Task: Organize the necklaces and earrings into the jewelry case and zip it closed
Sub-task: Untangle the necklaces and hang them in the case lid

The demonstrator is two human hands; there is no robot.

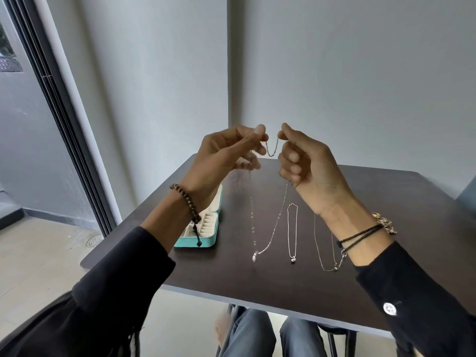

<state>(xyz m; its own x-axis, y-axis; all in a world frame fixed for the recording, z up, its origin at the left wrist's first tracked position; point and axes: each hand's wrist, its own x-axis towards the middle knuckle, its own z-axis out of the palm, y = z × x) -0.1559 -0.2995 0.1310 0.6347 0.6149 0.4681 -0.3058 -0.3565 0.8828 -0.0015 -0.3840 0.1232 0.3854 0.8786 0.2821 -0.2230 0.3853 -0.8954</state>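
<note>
A long silver beaded necklace (272, 148) is held up above the dark table (231, 274). My left hand (226, 155) pinches one side of the chain and my right hand (306, 163) pinches the other, a short loop sagging between them. Both long strands hang down to a pendant (254, 257) near the table top. The open teal jewelry case (206, 231) lies on the table's left part, partly hidden behind my left wrist. A short silver necklace (292, 233) with a small pendant lies flat in the middle. A gold chain (325, 256) lies beside it, partly under my right wrist.
A small pile of gold jewelry (385, 222) sits on the table behind my right wrist. The table stands in a corner of grey walls, with a sliding glass door (51, 112) at the left. My knees (270, 336) show under the table's front edge.
</note>
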